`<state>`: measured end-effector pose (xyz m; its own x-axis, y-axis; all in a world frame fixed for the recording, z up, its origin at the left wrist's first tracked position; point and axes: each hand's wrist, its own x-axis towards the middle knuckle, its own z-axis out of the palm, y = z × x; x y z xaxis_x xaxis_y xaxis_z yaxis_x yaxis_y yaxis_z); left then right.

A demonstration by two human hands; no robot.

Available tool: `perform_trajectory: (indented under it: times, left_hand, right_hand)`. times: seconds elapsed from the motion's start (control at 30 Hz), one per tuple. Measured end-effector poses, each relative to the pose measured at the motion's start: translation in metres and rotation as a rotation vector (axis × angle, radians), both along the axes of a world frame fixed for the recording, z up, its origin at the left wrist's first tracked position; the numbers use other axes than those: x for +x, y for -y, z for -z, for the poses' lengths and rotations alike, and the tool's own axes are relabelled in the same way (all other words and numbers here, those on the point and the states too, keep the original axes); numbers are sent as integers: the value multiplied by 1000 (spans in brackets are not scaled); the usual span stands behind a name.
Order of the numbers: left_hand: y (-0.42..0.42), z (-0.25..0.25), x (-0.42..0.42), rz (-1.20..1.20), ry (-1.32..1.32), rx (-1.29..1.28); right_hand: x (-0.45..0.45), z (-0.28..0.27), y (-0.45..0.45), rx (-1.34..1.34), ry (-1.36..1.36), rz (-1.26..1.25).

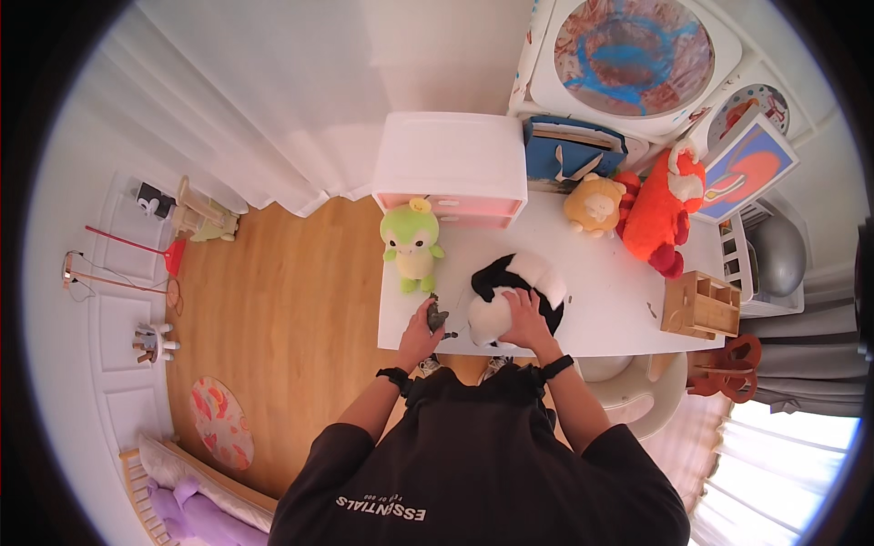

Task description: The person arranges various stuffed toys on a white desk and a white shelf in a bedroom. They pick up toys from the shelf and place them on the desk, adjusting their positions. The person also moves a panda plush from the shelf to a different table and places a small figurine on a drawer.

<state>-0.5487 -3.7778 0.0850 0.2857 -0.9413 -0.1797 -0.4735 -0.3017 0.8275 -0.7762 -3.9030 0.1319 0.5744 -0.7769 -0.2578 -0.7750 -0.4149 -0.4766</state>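
Note:
At the front left of the white table (594, 293), my left hand (415, 341) has its fingers around a small dark grey figurine (435, 318), perhaps a toy dinosaur. To the right, a black-and-white plush toy (490, 317) lies on the tabletop. My right hand (527, 322) grips its white part, fingers spread over the fur. Part of the plush is hidden under that hand. Beyond my left hand, a green plush toy (411, 249) with a yellow piece on its head rests near the table's left edge.
A white-and-pink drawer unit (450, 153) stands at the back left, beside a blue paper bag (570, 153). Farther right are a tan plush (591, 205), a red plush (659, 205) and a wooden organizer (700, 307). A beige chair (631, 396) stands at the front right.

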Motion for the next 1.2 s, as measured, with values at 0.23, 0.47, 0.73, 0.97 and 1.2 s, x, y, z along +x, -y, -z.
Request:
perform_trajectory:
  times: [0.23,0.47,0.73,0.97,1.2]
  left_hand:
    - [8,-1,-2,13,-15,10]
    - [7,10,0,-15,-157,-53]
    - [0,7,16,131,-194,-61]
    - [-60,-6,46,9,-313,-48]
    - [-32,-106,48,142,-594,-20]
  right_hand:
    - [-16,19,15,77,201,66]
    - [-28,29,16,125,272,58]
    - [-54,6,6,126,493,11]
    - [-121,-46,-13,175,502,265]
    - [-88,-88,-24,300,562,220]
